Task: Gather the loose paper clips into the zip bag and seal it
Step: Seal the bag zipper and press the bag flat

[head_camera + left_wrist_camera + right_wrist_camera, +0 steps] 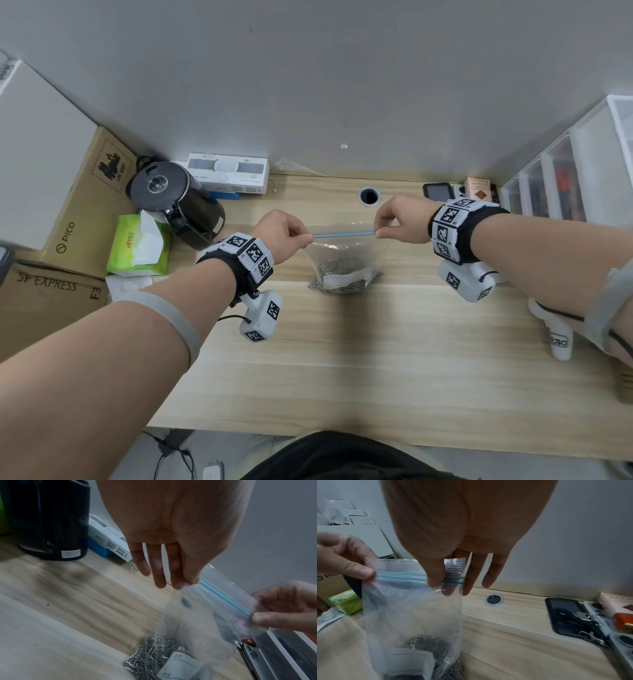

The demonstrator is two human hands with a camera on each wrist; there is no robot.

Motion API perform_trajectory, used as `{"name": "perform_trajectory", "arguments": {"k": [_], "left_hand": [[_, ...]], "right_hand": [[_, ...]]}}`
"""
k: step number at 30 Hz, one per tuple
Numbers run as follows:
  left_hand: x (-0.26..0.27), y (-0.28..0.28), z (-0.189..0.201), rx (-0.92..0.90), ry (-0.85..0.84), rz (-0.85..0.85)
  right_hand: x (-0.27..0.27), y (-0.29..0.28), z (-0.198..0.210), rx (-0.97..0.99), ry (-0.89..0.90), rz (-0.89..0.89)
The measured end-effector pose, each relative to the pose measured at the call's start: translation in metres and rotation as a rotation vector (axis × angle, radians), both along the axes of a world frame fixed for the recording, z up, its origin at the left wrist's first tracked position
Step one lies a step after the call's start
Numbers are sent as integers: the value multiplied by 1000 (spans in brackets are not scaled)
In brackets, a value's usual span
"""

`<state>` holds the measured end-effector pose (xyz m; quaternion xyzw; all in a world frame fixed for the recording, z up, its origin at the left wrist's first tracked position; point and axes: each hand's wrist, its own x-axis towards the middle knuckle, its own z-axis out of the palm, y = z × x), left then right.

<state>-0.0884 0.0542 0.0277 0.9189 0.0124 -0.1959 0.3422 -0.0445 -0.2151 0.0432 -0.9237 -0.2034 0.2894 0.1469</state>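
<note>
A clear zip bag (342,253) with a blue zip strip (343,234) hangs upright over the wooden desk (376,359), its bottom resting on the wood. A heap of silver paper clips (337,269) fills the bottom of the bag, behind a white label (180,666). My left hand (286,236) pinches the left end of the zip strip between thumb and forefinger. My right hand (399,219) pinches the strip towards its right end (436,580), a little in from the corner. The strip is stretched straight between the two hands.
A black kettle (178,202), a green tissue pack (138,245) and cardboard boxes (85,209) stand at the left. A white box (229,173) lies at the back, a cable hole (369,196) beside it. Phones (566,616) and clear drawers (565,171) sit right.
</note>
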Motion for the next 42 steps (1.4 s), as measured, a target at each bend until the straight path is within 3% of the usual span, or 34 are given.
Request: {"name": "perform_trajectory", "arguments": {"k": [10,15,22,24,27,29,35,42], "left_hand": [[3,4,-4,-14,-20,35],[-1,0,-13,-202,53,127],[2,-9,-33,-408,231,315],[6,-11,-46,-384,324,314],[2,-14,-74,-206,394,128],[-3,-17,-89,-187,385,81],[5,-27,-99,-306,459,257],[23,-24,-112,-319,559,327]], "right_hand": [[0,-9,3,38,-37,-84],[-2,-15,-8,160,-24,-159],[-19,-21,-67,311,292,-436],[-29,-13,-86,364,349,-478],[-41,-4,-108,390,383,-493],[-42,-1,-119,404,358,-503],[-32,8,-128,557,496,-790],[-20,15,-134,582,521,-837]]}}
